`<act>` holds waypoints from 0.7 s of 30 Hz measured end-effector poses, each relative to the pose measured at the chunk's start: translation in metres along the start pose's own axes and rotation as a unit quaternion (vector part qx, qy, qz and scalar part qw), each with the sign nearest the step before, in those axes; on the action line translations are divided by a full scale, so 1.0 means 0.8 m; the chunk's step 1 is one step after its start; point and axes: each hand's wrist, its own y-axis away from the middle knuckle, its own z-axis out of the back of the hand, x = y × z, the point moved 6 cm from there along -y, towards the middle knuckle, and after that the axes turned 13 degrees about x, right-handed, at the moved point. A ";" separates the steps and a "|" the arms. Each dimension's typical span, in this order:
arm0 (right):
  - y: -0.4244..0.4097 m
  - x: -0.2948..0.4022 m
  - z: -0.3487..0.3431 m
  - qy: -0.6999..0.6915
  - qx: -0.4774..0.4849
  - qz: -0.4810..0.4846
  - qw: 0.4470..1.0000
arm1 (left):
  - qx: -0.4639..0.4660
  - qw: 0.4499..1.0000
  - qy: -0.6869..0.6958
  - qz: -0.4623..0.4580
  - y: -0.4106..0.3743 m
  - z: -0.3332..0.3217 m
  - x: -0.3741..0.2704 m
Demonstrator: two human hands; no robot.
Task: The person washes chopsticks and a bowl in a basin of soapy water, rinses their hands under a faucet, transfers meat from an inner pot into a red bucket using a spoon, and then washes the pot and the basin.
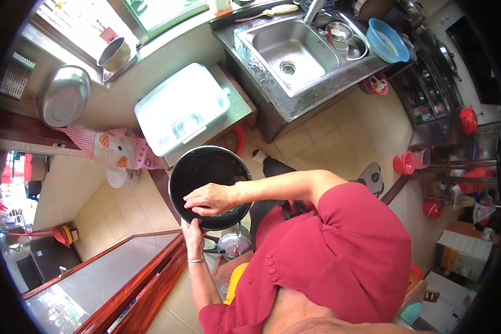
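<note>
In front of my torso a deep black round pot [208, 167] with a thin pale rim is tilted so that its dark inside faces me. My left hand [194, 234] grips its near left edge, thumb over the rim. Across the opening reaches my right hand [213, 199], fingers bent and pointing left. Whether it touches the inner wall or holds something small is hidden. A small brownish patch shows inside the pot beside my right wrist.
Beyond the pot, a white lidded plastic box [183, 108] rests on a low cabinet. The steel sink [294, 54] is set in a dark stone counter, with a blue basin [386, 41] at its right. A red-framed glass door [121, 267] stands at left; a pressure cooker [233, 244] is below.
</note>
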 end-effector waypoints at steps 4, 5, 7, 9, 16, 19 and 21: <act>0.042 0.043 0.106 -0.127 -0.049 -0.051 0.989 | -0.046 0.997 0.061 -0.029 0.022 -0.059 -0.086; 0.058 0.051 0.139 -0.151 -0.057 -0.075 0.984 | -0.068 0.996 0.056 -0.022 0.023 -0.071 -0.101; 0.095 0.054 0.184 -0.405 -0.109 -0.126 0.899 | -0.062 0.996 0.032 -0.048 0.010 -0.076 -0.113; 0.136 0.056 0.234 -0.471 -0.164 -0.119 0.858 | -0.055 0.992 -0.060 -0.092 -0.011 -0.094 -0.133; 0.317 0.038 0.339 -0.516 -0.318 -0.161 0.779 | 0.045 0.989 -0.133 -0.055 -0.095 -0.261 -0.204; 0.420 0.027 0.398 -0.511 -0.365 -0.186 0.756 | 0.031 0.997 -0.051 0.039 -0.117 -0.382 -0.229; 0.488 0.015 0.450 -0.480 -0.411 -0.189 0.752 | 0.085 0.990 -0.104 0.034 -0.151 -0.439 -0.234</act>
